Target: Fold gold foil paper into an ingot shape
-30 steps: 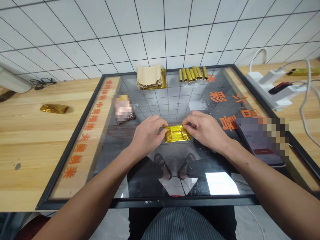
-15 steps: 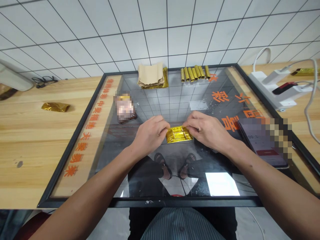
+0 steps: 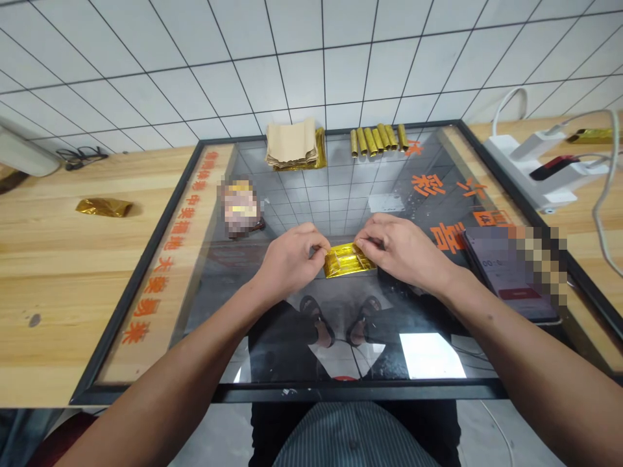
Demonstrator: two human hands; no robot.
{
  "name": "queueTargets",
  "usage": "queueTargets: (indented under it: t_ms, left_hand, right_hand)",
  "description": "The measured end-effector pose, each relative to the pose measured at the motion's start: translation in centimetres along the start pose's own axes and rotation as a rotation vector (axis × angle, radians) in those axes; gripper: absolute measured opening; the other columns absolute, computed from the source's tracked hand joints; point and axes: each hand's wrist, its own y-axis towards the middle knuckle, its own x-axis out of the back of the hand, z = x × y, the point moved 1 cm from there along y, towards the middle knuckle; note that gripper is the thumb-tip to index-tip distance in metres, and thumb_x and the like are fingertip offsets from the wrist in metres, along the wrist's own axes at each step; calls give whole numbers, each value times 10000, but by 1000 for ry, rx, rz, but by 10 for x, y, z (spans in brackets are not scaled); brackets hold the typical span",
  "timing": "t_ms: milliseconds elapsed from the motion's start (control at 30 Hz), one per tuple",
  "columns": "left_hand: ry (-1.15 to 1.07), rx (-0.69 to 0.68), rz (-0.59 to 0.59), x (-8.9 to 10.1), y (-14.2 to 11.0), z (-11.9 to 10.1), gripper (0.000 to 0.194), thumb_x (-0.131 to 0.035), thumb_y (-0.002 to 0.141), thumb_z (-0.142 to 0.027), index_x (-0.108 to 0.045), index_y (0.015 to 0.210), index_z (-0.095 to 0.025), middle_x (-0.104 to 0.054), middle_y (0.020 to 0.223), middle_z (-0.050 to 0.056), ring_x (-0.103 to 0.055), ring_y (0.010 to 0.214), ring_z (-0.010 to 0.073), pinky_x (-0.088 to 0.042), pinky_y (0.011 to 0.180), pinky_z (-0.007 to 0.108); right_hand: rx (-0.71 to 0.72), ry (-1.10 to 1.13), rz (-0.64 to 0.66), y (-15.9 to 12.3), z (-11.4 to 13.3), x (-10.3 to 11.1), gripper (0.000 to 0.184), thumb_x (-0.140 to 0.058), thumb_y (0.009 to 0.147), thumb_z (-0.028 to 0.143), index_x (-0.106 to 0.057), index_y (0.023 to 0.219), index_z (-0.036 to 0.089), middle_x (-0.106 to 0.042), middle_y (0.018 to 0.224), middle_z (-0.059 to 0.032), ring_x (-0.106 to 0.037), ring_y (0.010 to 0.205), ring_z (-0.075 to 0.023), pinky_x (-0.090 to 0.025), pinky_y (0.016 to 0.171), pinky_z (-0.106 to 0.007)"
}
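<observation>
A shiny sheet of gold foil paper with creases lies low over the dark glass tabletop. My left hand pinches its left upper corner between thumb and fingers. At the right upper corner, my right hand grips the same sheet, its fingers curled. Farther back on the glass stands a row of several rolled gold paper tubes. To their left lies a stack of brown-backed gold paper sheets.
A phone lies right of my right arm. White power strips with plugs and cables sit at the right edge. A blurred small packet is at the left, and a crumpled gold foil piece rests on the wood.
Both hands stay on the gold foil paper with only very slight finger shifts. The whole view has moved a little.
</observation>
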Motion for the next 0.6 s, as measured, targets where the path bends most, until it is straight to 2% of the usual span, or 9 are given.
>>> queueTargets:
  t_ms: [300,467,600]
  left_hand:
    - [26,133,26,1,8,-6,138,-656,860,-221,-767,784,-250,-709,864,-21,-633,771,160,-377,653,313]
    - [99,106,-11,-3,10,-2,109,-650,877,-176,-703,814,-248,-707,835,-27,-624,765,174,-342,623,316]
    - [124,68,-3,-4,10,-2,108,-663,892,-163,-706,855,-254,-704,864,-24,-618,766,174,-352,619,321]
  right_hand:
    - [-89,-20,12,8,4,-3,150,-664,974,282,-767,885,219,-697,928,-31,-610,769,-173,-404,702,-314]
    - [-100,-20,1,10,2,-5,96,-690,937,250,-739,861,220,-692,918,-25,-604,750,-169,-388,671,-314]
    - [-63,39,8,8,-3,-6,78,-695,949,236,-770,967,244,-697,944,-14,-620,765,-163,-404,682,-305]
